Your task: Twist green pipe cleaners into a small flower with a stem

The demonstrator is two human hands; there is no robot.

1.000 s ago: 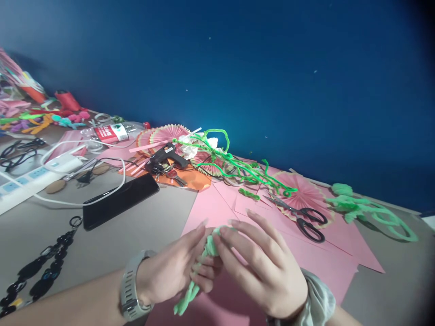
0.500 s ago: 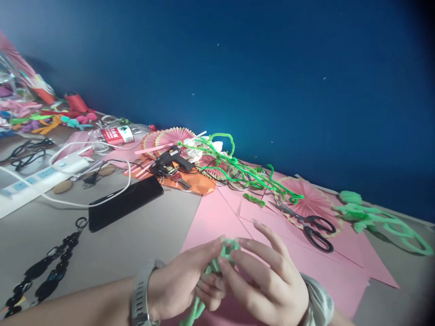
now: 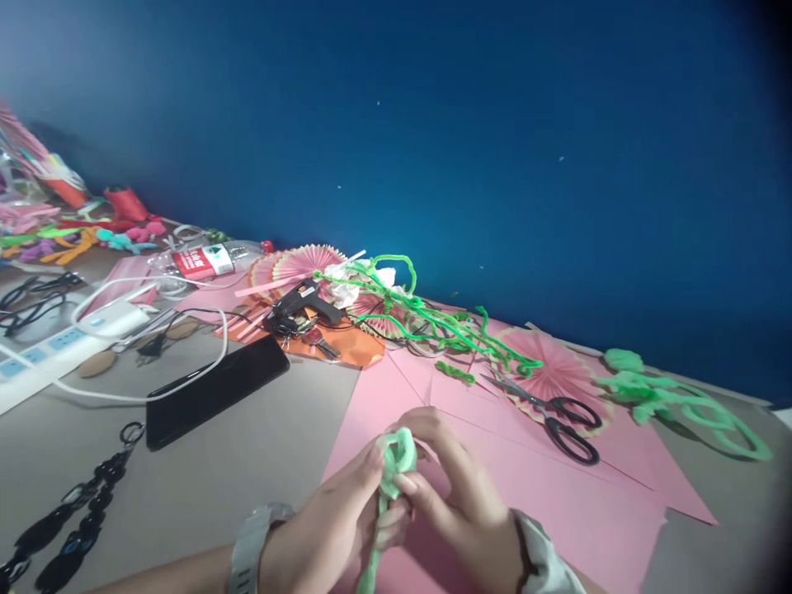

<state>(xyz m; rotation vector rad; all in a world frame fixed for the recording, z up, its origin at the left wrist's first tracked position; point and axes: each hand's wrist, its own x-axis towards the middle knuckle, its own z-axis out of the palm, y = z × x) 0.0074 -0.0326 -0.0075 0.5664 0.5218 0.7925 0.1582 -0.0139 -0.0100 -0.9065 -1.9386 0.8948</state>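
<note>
A light green fuzzy pipe cleaner [image 3: 397, 462], bent into a small loop at its top, is between my two hands above the pink paper [image 3: 513, 487]. My left hand [image 3: 334, 511] pinches it from the left, thumb on the loop's side and fingers curled round the stem, which hangs down toward the bottom edge. From the right, my right hand [image 3: 458, 495] presses its thumb against the base of the loop, while its other fingers curl behind and are partly hidden. Black-handled scissors [image 3: 557, 417] lie on the paper to the right.
Bright green pipe cleaners [image 3: 433, 318], a black glue gun [image 3: 304, 304] and pink paper fans [image 3: 550, 367] lie by the blue wall. A black phone [image 3: 216, 392], a white power strip [image 3: 74, 342] and a plastic bottle [image 3: 207, 261] are at left. More light green pipe cleaners [image 3: 656, 396] lie far right.
The loop has turned more upright and shows more openly. My right hand has rotated, its raised fingers folding in behind the pipe cleaner. The view has shifted slightly.
</note>
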